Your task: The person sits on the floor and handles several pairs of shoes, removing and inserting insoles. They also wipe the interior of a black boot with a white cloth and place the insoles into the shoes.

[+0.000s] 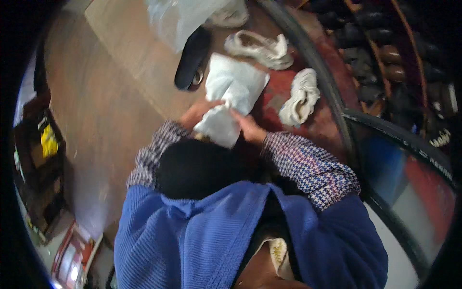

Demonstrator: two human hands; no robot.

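Observation:
A white plastic bag (236, 79), filled out at its far part, lies in front of me with its neck gathered between my two hands. My left hand (198, 113) grips the neck from the left, its fingertips partly hidden by the plastic. On the other side, my right hand (250, 128) pinches the same neck with thumb and fingers. The loose mouth of the bag spreads toward my lap. A black shoe sole (192, 59) lies just beyond my left hand, with a small ring-shaped item (198, 76) at its edge.
White shoes (260, 49) (301, 98) rest beyond and right of the bag, near a clear plastic bag (175, 19). A dark curved rail (332, 82) borders the right side. Past it stand shelves of shoes (392, 62). A dark drawer unit (41, 164) is at far left.

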